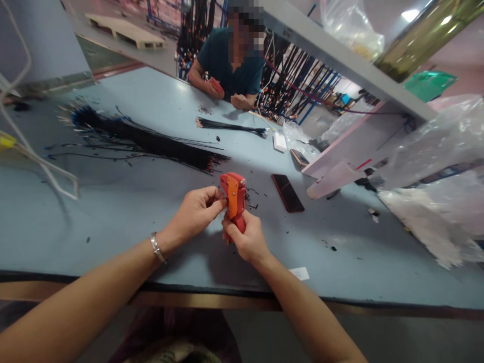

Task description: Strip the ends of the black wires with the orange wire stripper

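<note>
My right hand (245, 234) is wrapped round the handle of a red and orange wire stripper (235, 194), which stands upright above the blue-grey table. At the tool's left side, my left hand (200, 209) is closed in a pinch, its fingertips close to the jaws. Whatever sits between those fingertips is too small to make out. Beyond my hands lies a thick bundle of black wires (151, 138), with copper-coloured ends toward me and blue and pale ends at the far left. Small black scraps (251, 199) are scattered just behind the stripper.
A dark phone (288, 193) lies right of my hands. Farther back are a smaller wire bundle (232, 127), a white box (280, 142) and another phone (299, 158). A co-worker (230, 65) sits across the table (124, 222). Plastic bags (434, 201) crowd the right side beneath a shelf.
</note>
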Demonstrator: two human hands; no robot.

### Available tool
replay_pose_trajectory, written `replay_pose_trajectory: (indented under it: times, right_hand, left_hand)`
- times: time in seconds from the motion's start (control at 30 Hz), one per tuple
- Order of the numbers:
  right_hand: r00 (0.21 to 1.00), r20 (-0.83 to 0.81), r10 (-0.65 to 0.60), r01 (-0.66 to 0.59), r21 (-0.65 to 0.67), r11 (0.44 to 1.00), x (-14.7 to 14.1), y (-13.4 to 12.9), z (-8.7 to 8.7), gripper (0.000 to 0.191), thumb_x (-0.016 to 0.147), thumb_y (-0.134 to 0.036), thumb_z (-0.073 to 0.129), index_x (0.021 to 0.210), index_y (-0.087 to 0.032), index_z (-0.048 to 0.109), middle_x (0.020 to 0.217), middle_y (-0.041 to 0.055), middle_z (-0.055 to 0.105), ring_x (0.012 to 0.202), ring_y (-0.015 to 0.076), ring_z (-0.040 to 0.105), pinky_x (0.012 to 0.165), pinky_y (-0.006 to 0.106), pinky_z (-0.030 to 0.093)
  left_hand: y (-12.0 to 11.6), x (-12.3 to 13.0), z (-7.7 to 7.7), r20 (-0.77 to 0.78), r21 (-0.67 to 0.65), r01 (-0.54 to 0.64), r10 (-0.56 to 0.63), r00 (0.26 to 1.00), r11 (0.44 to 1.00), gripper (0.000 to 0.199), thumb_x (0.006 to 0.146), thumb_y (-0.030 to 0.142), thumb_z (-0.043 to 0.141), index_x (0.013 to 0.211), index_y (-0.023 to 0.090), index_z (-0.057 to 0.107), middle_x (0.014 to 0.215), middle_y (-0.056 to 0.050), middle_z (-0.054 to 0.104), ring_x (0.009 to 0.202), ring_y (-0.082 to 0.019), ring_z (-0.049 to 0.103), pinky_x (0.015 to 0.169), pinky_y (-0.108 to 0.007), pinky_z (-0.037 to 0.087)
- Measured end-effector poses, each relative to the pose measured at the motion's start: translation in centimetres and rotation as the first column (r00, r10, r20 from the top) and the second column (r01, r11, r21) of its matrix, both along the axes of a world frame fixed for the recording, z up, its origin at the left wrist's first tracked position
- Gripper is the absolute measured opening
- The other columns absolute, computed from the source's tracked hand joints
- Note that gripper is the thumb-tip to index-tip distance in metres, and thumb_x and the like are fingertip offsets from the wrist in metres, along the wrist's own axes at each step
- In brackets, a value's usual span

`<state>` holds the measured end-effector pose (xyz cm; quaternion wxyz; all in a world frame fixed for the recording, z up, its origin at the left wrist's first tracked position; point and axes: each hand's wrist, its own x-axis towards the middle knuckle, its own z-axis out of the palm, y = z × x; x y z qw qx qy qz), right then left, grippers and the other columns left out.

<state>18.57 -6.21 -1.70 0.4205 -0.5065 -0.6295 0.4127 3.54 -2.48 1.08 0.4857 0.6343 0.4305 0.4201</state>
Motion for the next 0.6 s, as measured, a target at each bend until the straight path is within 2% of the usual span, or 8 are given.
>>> replay_pose_trajectory:
  times: [0.23, 0.43, 0.53, 0.6]
  right_hand:
    - [0.999, 0.043, -0.028, 0.029, -0.017, 0.999, -0.2, 0.3, 0.1, 0.015, 0.081, -0.030, 0.057, 0.071, -0.021, 0.051, 0.049, -0.0032, 0.055, 0.042, 0.0127, 0.051, 0.048, 0.025, 0.043]
    - [0.998, 0.044, -0.053, 0.054, -0.014, 0.998, -0.3, 0.9, -0.6, 0.020, 0.081, -0.034, 0.058, 0.068, -0.022, 0.049, 0.046, -0.0041, 0.053, 0.039, 0.0122, 0.050, 0.045, 0.024, 0.041]
    - [0.998, -0.034, -0.048, 0.046, -0.069, 0.997, -0.3, 1.1, -1.0, 0.022, 0.079, -0.034, 0.061, 0.067, -0.021, 0.048, 0.046, -0.0049, 0.052, 0.037, 0.0109, 0.048, 0.041, 0.022, 0.040]
    - [0.985, -0.164, -0.045, 0.021, -0.144, 0.989, -0.2, 1.2, -1.2, 0.022, 0.078, -0.036, 0.062, 0.070, -0.020, 0.049, 0.048, -0.0048, 0.053, 0.036, 0.0111, 0.049, 0.039, 0.022, 0.040]
  left_hand:
    - [0.2, -0.1, -0.1, -0.034, 0.010, -0.018, 0.019, 0.999, 1.000, 0.027, 0.080, 0.036, 0.056, 0.062, 0.016, 0.050, 0.055, 0.004, 0.043, 0.052, -0.009, 0.037, 0.049, -0.022, 0.030]
    - [0.5, -0.1, -0.6, -0.028, 0.014, -0.026, 0.026, 0.999, 1.000, 0.025, 0.079, 0.037, 0.056, 0.065, 0.017, 0.052, 0.057, 0.004, 0.043, 0.052, -0.010, 0.037, 0.050, -0.022, 0.030]
    - [0.7, -0.1, -0.8, -0.055, 0.026, -0.030, 0.032, 0.998, 0.999, 0.025, 0.078, 0.038, 0.056, 0.065, 0.017, 0.052, 0.057, 0.004, 0.044, 0.053, -0.010, 0.038, 0.052, -0.023, 0.031]
    - [0.9, -0.3, -1.0, -0.101, 0.037, -0.044, 0.047, 0.994, 0.998, 0.025, 0.078, 0.039, 0.055, 0.065, 0.018, 0.051, 0.057, 0.004, 0.044, 0.053, -0.011, 0.039, 0.052, -0.023, 0.032]
